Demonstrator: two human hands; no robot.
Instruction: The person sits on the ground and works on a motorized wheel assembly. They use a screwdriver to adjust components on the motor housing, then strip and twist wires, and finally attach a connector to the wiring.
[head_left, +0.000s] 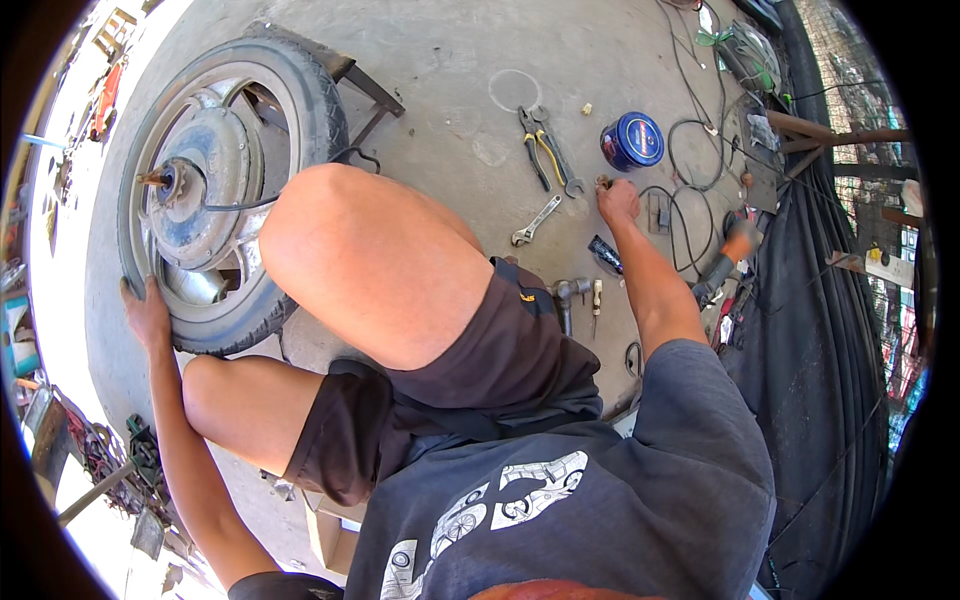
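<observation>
left grip [148, 317] grasps one wheel [225, 188] near left edge of floor [430, 65]; right grip [603, 185], closure unclear, is beside one tin [638, 142], two wrenches [538, 220].

Looks like a workshop, judging by the big wheel [212, 158] and the pliers [531, 127], wrench [537, 222] and screwdriver [597, 292] strewn across bare concrete [440, 120].

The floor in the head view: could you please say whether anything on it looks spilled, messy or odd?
The black cables near the right hand lie in loose, uneven loops, so they look untidy. A pale ring marks the floor near the pliers; its cause is unclear. No spill shows around the blue tub.
</observation>
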